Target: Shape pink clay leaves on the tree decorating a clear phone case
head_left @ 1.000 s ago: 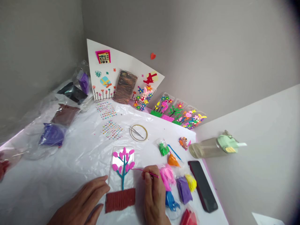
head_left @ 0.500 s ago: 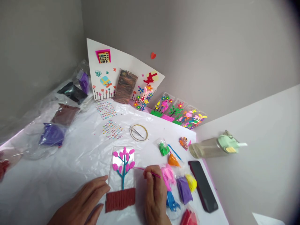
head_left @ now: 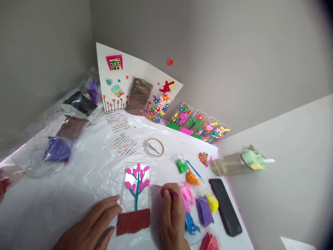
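Note:
A clear phone case (head_left: 142, 205) lies flat on the white sheet, with a teal clay tree (head_left: 137, 194), pink leaves and a ridged brown clay block (head_left: 133, 222) across its lower end. My left hand (head_left: 93, 222) rests at the case's left edge, fingers apart, holding nothing. To the right of the case, my right hand (head_left: 172, 215) pinches a thin pink tool (head_left: 171, 191). The tool's fine tip points left, close to the pink leaf at the right side of the tree.
Clay packets, including a purple one (head_left: 204, 211), and a black phone (head_left: 225, 207) lie right, near a bottle (head_left: 231, 164). Gem sheets (head_left: 125, 144) and a bangle (head_left: 154, 147) lie beyond the case. Decorated cases lean at the back; more bags (head_left: 58, 150) lie left.
My right hand and the pink tool have shifted very slightly. My left hand stays by the case.

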A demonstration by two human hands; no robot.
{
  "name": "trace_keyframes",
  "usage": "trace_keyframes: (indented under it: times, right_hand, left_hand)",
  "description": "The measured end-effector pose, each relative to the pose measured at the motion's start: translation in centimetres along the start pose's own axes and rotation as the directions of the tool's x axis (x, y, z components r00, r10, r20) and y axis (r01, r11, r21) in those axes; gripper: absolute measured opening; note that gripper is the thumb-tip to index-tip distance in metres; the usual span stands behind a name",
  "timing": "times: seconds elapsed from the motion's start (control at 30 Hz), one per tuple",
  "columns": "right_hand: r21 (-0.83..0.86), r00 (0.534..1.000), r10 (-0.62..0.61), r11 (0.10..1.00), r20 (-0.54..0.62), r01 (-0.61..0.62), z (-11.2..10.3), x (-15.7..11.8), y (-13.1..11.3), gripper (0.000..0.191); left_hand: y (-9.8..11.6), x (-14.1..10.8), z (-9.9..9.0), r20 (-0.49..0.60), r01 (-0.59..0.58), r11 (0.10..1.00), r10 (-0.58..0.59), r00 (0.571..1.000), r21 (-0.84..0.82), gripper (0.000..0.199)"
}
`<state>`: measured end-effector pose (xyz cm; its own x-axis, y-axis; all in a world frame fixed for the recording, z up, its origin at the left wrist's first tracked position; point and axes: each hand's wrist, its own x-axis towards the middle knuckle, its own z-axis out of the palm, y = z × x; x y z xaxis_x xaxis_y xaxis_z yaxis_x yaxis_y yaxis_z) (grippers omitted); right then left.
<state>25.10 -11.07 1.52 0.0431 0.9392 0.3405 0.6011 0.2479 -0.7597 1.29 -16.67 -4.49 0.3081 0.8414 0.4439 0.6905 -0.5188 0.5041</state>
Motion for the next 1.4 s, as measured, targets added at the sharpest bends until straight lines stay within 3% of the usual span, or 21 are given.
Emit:
trace_keyframes:
  times: [0.3,0.6,0.7,1.1,1.27,1.4]
  right_hand:
    - [-0.004,1.0,0.004,1.0,-0.011,-0.004,-0.1,0.1,0.2,0.021]
    - [0.007,0.99,0.012,1.0,-0.138,-0.011,-0.2,0.1,-0.4,0.018]
    - [0.003,0.991,0.007,1.0,-0.13,-0.007,-0.4,0.2,-0.3,0.014]
    - [-0.241,0.949,-0.307,0.929,-0.071,0.282,-0.2,0.8,0.1,0.031]
    - [-0.395,0.936,-0.352,0.862,-0.014,0.318,-0.1,0.8,0.1,0.028]
    - [-0.468,0.937,-0.349,0.827,0.007,0.311,-1.2,1.5,-0.4,0.029]
  left_hand:
    - [0.0,0.1,0.1,-0.033,-0.008,0.999,0.007,0.999,-0.032,0.04]
    - [0.3,0.1,0.1,-0.022,0.044,0.998,-0.045,0.999,-0.039,0.038]
    - [0.0,-0.1,0.3,-0.009,0.032,0.999,-0.032,0.999,-0.028,0.04]
    - [-3.1,-2.2,2.6,0.04,-0.037,0.999,0.039,0.998,-0.037,0.063]
    - [-4.0,-2.2,2.5,0.058,0.072,0.981,-0.062,0.996,-0.178,0.059]
    - [-3.7,-1.5,1.8,0.065,0.168,0.952,-0.157,0.985,-0.255,0.057]
